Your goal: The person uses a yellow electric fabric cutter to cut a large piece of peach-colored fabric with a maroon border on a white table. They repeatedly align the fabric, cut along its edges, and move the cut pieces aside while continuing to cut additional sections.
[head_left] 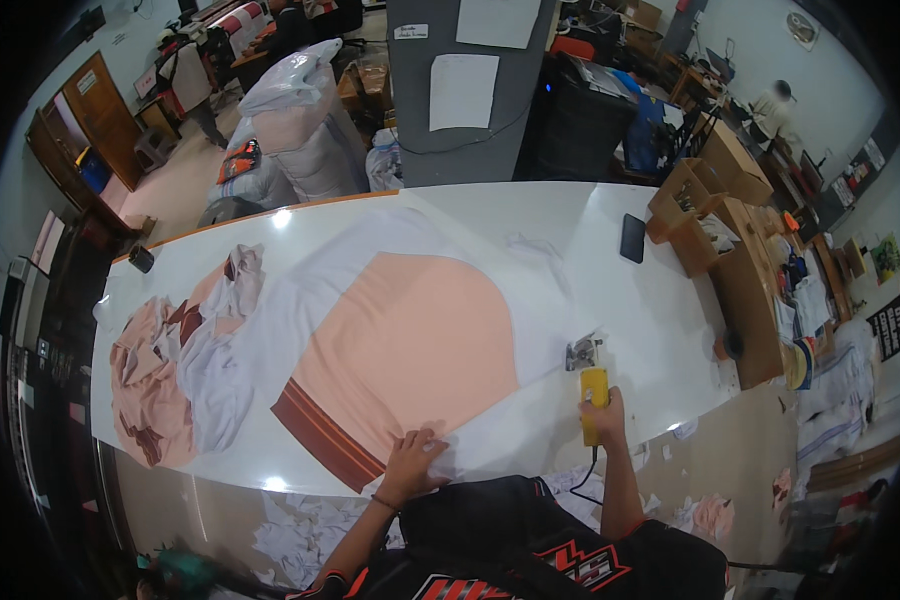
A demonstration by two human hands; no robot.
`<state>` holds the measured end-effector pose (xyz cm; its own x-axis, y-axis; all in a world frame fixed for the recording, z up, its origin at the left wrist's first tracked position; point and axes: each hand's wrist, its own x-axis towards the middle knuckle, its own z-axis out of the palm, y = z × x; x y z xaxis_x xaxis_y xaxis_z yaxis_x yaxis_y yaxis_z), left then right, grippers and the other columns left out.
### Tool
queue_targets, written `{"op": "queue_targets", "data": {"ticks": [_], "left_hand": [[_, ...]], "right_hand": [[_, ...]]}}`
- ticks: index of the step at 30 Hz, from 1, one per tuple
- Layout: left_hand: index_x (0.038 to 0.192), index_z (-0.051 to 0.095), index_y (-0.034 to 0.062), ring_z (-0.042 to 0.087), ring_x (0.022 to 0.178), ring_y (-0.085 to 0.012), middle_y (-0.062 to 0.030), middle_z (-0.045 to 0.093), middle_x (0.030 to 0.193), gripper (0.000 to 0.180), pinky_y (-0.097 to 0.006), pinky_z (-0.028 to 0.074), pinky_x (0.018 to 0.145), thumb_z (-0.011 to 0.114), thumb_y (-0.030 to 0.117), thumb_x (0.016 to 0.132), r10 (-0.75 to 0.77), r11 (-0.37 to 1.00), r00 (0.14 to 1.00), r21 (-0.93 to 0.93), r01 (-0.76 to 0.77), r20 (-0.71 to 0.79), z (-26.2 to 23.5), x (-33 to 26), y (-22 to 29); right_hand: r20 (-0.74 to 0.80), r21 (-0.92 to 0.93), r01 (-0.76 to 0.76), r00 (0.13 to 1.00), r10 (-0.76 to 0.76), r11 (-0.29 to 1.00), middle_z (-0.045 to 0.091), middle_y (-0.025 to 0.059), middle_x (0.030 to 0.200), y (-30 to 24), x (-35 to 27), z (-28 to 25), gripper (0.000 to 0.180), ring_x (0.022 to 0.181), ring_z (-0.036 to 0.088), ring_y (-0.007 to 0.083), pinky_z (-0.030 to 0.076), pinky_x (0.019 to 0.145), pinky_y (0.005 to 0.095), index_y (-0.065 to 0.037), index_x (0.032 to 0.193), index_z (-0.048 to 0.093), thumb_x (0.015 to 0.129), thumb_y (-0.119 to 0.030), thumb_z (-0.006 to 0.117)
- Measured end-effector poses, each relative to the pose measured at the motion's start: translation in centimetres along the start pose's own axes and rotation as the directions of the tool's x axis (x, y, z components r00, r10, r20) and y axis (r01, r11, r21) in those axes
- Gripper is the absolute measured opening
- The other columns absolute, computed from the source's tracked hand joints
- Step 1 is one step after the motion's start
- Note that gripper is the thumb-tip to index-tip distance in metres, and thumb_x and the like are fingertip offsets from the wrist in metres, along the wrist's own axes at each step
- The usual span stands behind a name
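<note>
Both hands work the fabric edge: left hand pressing, right hand gripping cutter.

The right hand covers the rear of the yellow electric cutter, whose blade is too small to make out. The person's torso hides the tabletop's near edge; the distant seated person is blurred.

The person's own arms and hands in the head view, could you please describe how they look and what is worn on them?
Both forearms are bare and come up from the lower edge. The left hand has a thin dark band around its wrist; the right hand shows no ring, glove or watch that I can make out. The black top has short sleeves with red and white lettering-style markings.
</note>
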<state>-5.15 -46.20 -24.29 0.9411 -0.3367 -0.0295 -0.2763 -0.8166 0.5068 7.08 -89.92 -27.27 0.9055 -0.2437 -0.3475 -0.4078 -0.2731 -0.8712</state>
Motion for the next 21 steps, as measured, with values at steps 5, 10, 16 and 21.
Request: {"op": "queue_targets", "data": {"ticks": [5, 10, 16, 21], "left_hand": [[0.112, 0.074, 0.0143, 0.064, 0.111, -0.0309, -0.0093, 0.066, 0.112, 0.035, -0.047, 0.05, 0.094, 0.08, 0.036, 0.085, 0.023, 0.997, 0.998, -0.075, -0.028, -0.056, 1.0, -0.5, -0.4], [0.106, 0.077, 0.0119, 0.071, 0.089, -0.0308, -0.0103, 0.073, 0.095, 0.027, -0.045, 0.056, 0.081, 0.074, 0.034, 0.091, -0.007, 0.981, 0.999, -0.192, 0.017, 0.05, 2.5, 0.6, -0.8], [0.108, 0.08, 0.0126, 0.073, 0.083, -0.0307, -0.0099, 0.077, 0.087, 0.029, -0.044, 0.057, 0.078, 0.073, 0.036, 0.092, -0.003, 0.95, 0.993, -0.309, 0.04, 0.117, 2.3, 1.4, -1.2], [0.11, 0.081, 0.0157, 0.074, 0.08, -0.0289, -0.0097, 0.078, 0.087, 0.03, -0.042, 0.058, 0.077, 0.075, 0.037, 0.089, -0.022, 0.928, 0.99, -0.366, 0.071, 0.137, 2.9, 1.4, -2.1]], "right_hand": [[0.046, -0.41, 0.035, 0.999, -0.018, 0.911, 0.069, 0.0244, 0.097, -2.3, -6.3, 0.7, 0.065, 0.089, 0.073, 0.0389, 0.058, 0.077, 0.0484, 0.0, 0.114, 0.046, 0.071, -0.027, 0.088], [0.128, -0.568, 0.113, 0.991, -0.048, 0.815, 0.067, 0.0313, 0.105, -3.2, -11.6, 3.0, 0.064, 0.1, 0.068, 0.0506, 0.055, 0.087, 0.0551, 0.0, 0.123, 0.045, 0.077, -0.028, 0.08], [0.211, -0.729, 0.134, 0.977, 0.035, 0.671, 0.071, 0.0299, 0.1, -5.2, -11.8, 5.5, 0.084, 0.093, 0.07, 0.0515, 0.056, 0.082, 0.0584, -0.006, 0.148, 0.035, 0.079, -0.031, 0.075], [0.189, -0.733, 0.123, 0.982, 0.026, 0.669, 0.072, 0.0292, 0.096, -5.6, -10.9, 6.5, 0.085, 0.091, 0.07, 0.0515, 0.057, 0.081, 0.0594, -0.009, 0.148, 0.034, 0.078, -0.034, 0.075]]}}
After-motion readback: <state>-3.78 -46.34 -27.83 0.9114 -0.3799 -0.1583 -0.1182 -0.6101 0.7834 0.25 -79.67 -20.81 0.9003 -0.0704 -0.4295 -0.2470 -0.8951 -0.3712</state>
